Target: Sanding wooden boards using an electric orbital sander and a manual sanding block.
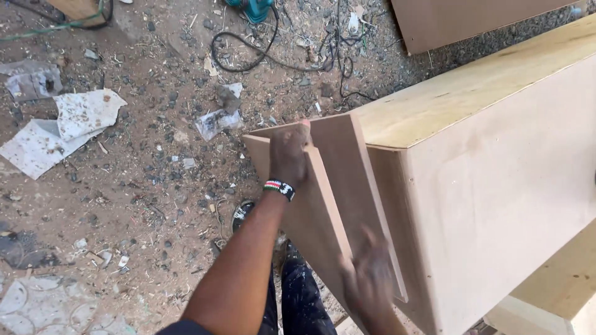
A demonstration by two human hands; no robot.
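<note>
Precariously, left hand (288,155) clamps the loose board's (310,211) top edge; right hand (367,279), blurred, grip unclear, below; board could slip off the cabinet (496,186).

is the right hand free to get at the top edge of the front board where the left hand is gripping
Probably yes. The right hand lies flat on the lower part of the front board, holding nothing, and the board face up to the left hand is bare. Letting go may leave the board less steady.

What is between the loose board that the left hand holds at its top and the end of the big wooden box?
In the head view, a second loose board stands between the held board and the box. The left hand grips the held board's top edge.
</note>
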